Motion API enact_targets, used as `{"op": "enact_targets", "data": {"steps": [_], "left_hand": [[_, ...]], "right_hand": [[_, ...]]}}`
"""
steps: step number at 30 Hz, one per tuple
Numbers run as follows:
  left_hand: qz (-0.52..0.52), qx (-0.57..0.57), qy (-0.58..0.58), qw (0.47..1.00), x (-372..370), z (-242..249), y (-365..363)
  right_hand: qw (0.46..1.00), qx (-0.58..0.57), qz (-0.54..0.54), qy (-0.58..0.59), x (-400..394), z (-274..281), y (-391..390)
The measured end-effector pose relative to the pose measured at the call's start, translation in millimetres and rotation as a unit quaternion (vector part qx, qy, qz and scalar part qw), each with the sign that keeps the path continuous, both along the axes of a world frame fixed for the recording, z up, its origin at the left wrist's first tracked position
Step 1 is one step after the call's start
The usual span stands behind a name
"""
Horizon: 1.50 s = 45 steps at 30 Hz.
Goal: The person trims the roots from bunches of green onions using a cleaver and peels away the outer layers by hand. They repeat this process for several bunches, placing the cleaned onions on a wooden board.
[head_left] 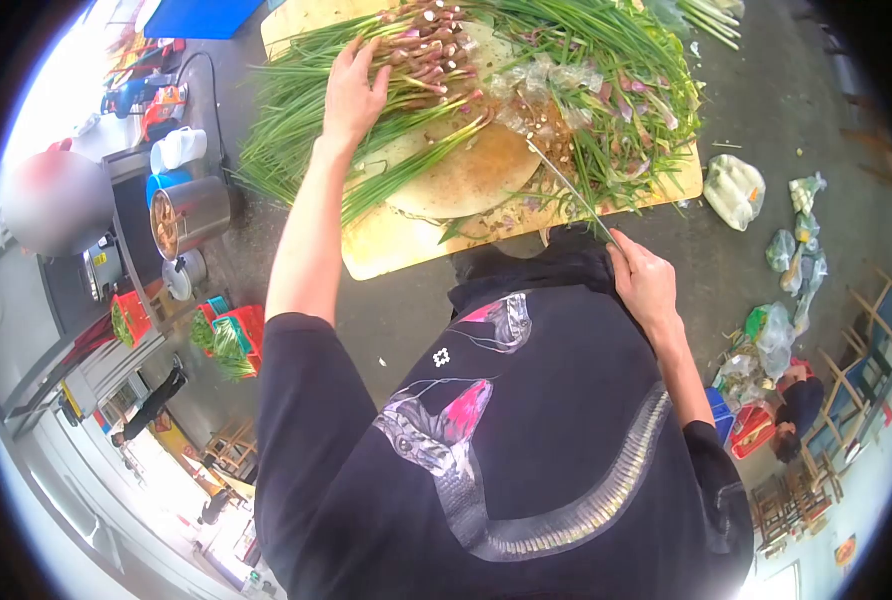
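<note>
Right hand: while your arm reaches down past the black shirt [566, 400], your right hand [646, 285] is clenched around the handle of a knife [571, 190], its blade pointing up and left over the boards.
Left hand: your left hand [356, 100] lies palm down on the stalks, fingers spread and slightly bent, not clenched.
Yellow board: the yellow board [391, 248] spans the space in front of you, its near edge just beyond your dark clothing.
Round board: the round board [466, 180] sits on it, partly covered by stalks and scraps.
Green onions: the green onions [296, 130] lie across the left side, under your left hand, reddish bulbs toward the middle and leaves hanging past the left edge.
In the way: a heap of trimmings [626, 120], with leaves, peelings and purplish pieces, crowds the right side and spills onto the round board beside the blade.
Floor, right: a tied white bag [734, 190] is near the yellow board; more plastic bags [781, 335] lie well apart from it.
Floor, left: a metal pot [194, 212] stands near the leaf ends, with red crates [241, 335] of greens.
Farther off: a person [801, 405] is beside a red basin [751, 430] at right; another person [151, 405] is at left.
</note>
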State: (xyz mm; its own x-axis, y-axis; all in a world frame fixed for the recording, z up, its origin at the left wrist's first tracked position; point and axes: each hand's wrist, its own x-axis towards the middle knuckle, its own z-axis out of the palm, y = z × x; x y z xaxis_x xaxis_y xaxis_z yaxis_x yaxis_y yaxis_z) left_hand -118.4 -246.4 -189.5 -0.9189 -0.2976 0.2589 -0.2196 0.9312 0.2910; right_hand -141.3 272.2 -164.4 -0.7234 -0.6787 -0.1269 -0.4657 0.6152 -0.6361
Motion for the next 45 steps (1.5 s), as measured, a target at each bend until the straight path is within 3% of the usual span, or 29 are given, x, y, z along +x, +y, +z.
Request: {"op": "enact_targets", "data": {"steps": [3,8,11,13,16,18,20,26,29,35,39,45], "left_hand": [[0.044,0.062,0.032,0.997,8,-8,28],[0.096,0.052,0.108,0.988,31,5,55],[0.1,0.154,0.083,0.98,49,-1,95],[0.092,0.21,-0.011,0.973,50,-13,132],[0.063,0.107,0.037,0.992,43,-52,157],[0.094,0.137,0.009,0.986,43,-60,165],[0.121,0.19,0.015,0.974,43,-61,168],[0.066,0.164,0.003,0.984,74,-25,177],[0.006,0.098,0.007,0.995,86,-22,179],[0.069,0.124,-0.059,0.988,93,-58,195],[0.055,0.139,-0.015,0.989,95,-52,205],[0.091,0.134,-0.039,0.986,85,-49,209]], "right_hand": [[1.0,-0.001,-0.026,0.002,0,-3,1],[0.999,-0.007,-0.036,-0.015,-4,-9,1],[0.999,-0.001,-0.026,-0.026,-10,-9,-6],[1.0,0.008,-0.012,-0.023,-14,-11,-11],[1.0,0.001,-0.001,-0.021,-15,-9,-18],[0.999,0.012,0.009,-0.036,-15,-5,-20],[0.997,0.042,0.026,-0.066,-19,0,-22],[0.993,0.058,0.023,-0.104,-16,-9,-19],[0.991,0.054,0.015,-0.124,-17,-9,-23],[0.993,0.041,0.017,-0.11,-19,-10,-30],[0.99,0.05,0.005,-0.13,-17,-8,-26],[0.99,0.054,0.023,-0.13,-25,1,-27]]}}
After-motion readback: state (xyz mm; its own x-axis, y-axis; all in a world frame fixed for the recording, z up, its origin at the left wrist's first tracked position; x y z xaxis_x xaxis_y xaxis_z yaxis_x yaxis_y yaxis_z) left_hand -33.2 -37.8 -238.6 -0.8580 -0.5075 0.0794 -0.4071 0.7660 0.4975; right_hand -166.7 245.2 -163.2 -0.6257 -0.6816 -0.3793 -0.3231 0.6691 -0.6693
